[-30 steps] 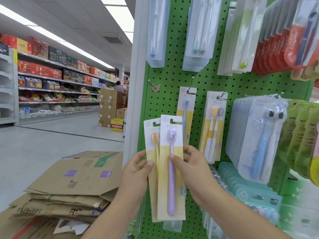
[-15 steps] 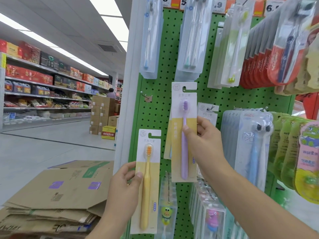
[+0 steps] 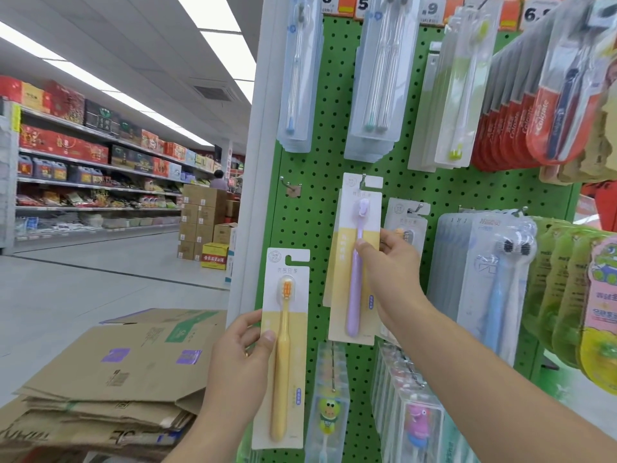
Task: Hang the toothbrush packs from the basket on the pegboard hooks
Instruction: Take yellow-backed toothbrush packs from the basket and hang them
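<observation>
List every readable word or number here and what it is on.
"Colgate": red toothbrush packs, top right.
"8", "5", ".9", "6.": price tags, cut off by the frame's top edge.
Chinese print on the yellow toothbrush pack, purple toothbrush pack and flattened cardboard boxes: too blurred to read.

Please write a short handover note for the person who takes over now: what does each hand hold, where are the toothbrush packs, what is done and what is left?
Right hand pinches the purple toothbrush pack against the green pegboard; its hanging slot sits at the middle hook, and whether it is fully seated cannot be told.
Left hand grips the yellow toothbrush pack, held low, not at any hook.
The empty hook to the left is free.
Left: let the purple pack go once seated, then hang the yellow one. The basket is out of view.
</observation>
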